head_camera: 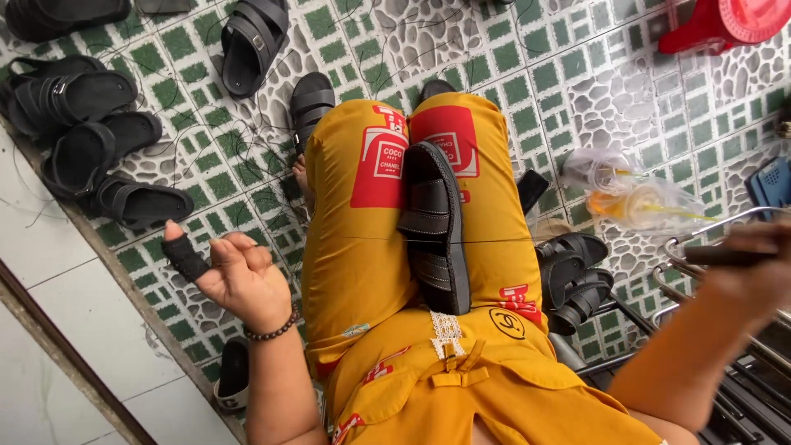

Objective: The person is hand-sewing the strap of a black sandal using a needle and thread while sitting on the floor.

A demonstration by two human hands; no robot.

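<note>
A black sandal point(434, 227) stands on its edge, clamped between my knees in yellow trousers point(354, 247). A thin thread point(329, 240) runs taut across my lap through the sandal, from one hand to the other. My left hand point(235, 276) is out to the left, palm up, with a black guard on the thumb and the fingers curled on the thread's end. My right hand point(754, 268), blurred at the far right, grips a dark handled tool point(725, 256).
Several black sandals point(99, 148) lie on the green patterned tile floor at upper left, and more point(573, 276) by my right knee. Plastic bags with a drink point(634, 202) sit at right, a red stool point(725, 23) at top right, a metal rack point(700, 330) lower right.
</note>
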